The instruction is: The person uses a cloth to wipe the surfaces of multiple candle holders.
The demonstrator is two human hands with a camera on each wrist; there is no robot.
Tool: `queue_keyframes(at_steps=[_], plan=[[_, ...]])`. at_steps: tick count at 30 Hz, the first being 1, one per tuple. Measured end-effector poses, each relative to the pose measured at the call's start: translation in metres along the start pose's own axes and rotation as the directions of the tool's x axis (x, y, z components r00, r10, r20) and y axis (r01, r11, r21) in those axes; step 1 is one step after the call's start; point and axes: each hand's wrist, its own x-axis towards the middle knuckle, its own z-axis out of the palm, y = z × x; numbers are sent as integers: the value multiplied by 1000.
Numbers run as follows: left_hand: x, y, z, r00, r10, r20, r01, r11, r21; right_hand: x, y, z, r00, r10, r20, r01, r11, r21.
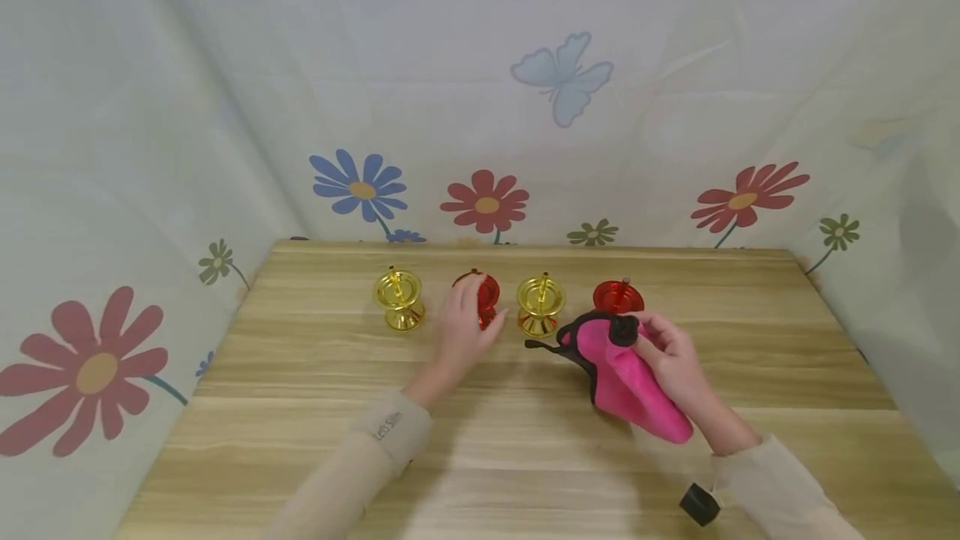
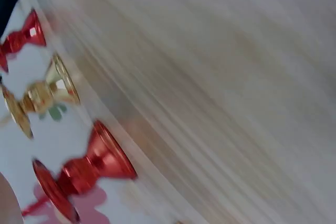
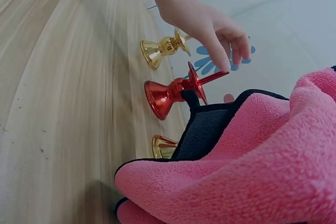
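Pale sheeting point(image 1: 450, 40) printed with flowers and a butterfly stands behind a wood-grained desk point(image 1: 480, 490). Seen from the head camera, the pink cloth point(image 1: 637, 386) hangs at about eight o'clock from the right hand point(image 1: 678, 365), whose fingers pinch its black-bound upper part. At one o'clock from the left hand point(image 1: 457, 327), the nearer red stand point(image 1: 487, 294) stands upright, the fingers spread loosely about its top; in the right wrist view a fingertip comes close to the spike, and I cannot tell whether they touch.

From that same hand, one gold stand point(image 1: 398, 294) is at ten o'clock and another gold stand point(image 1: 540, 298) just past two. The farther red stand point(image 1: 618, 298) sits between ten and eleven o'clock from the right hand, its base hidden behind the cloth. The left wrist picture is blurred and cuts off part of the hand. A dark block point(image 1: 700, 505) at six o'clock from the right hand is hard to identify.

The cloth is fluffy, with black edging and a dark patch; the stands are shiny, with flared feet, shallow dishes and upright spikes.
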Motion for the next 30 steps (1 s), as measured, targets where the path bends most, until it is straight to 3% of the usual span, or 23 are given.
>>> queue_keyframes(at_steps=[2, 5, 8, 11, 16, 21, 23, 25, 30], plan=[[-1, 10, 6, 997, 36, 63, -34, 998, -44, 1, -1, -1, 1000, -3, 0, 3, 1000, -4], [-1, 23, 15, 978, -8, 206, 38, 989, -140, 2, -2, -2, 1000, -17, -3, 17, 1000, -4], [-1, 34, 24, 932, -110, 346, 190, 960, -204, 2, -3, -4, 999, -36, -12, 36, 999, 0], [0, 39, 34, 881, -218, 419, 332, 917, -220, 1, -3, -6, 999, -43, -18, 43, 999, -3], [3, 40, 46, 810, -354, 468, 465, 873, -143, -1, -4, -9, 999, -33, -24, 33, 999, -29], [6, 40, 54, 742, -429, 515, 546, 833, -93, -3, -4, -13, 999, -15, -36, 12, 998, -61], [6, 40, 57, 727, -445, 522, 559, 826, -74, -4, -3, -14, 999, -6, -35, 4, 998, -66], [6, 40, 60, 724, -459, 514, 565, 823, -61, -5, -3, -16, 999, 0, -33, -2, 998, -68], [6, 39, 65, 752, -469, 464, 562, 824, -77, -5, -2, -17, 999, -5, -40, 2, 998, -62]])
